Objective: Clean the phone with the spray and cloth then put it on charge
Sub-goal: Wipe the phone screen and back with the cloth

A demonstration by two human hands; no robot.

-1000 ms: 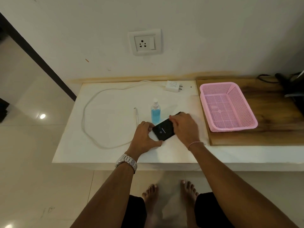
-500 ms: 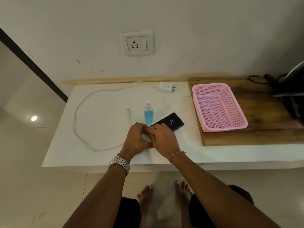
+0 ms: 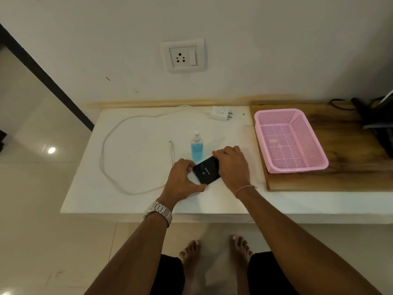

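At frame centre we steady the phone [image 3: 206,170] on the white counter [image 3: 136,167] with our left hand [image 3: 182,179] while our right hand [image 3: 232,165] presses flat over it, seemingly wiping; next comes the cable end [image 3: 171,145].

You get dim, warm, even indoor light; a lamp's glare spot shines on the floor tile [image 3: 51,150] at 9 o'clock. Soft shadows fall toward 3 o'clock beside the right hand [image 3: 232,165]. Edges bow from wide-angle distortion; detail is slightly soft
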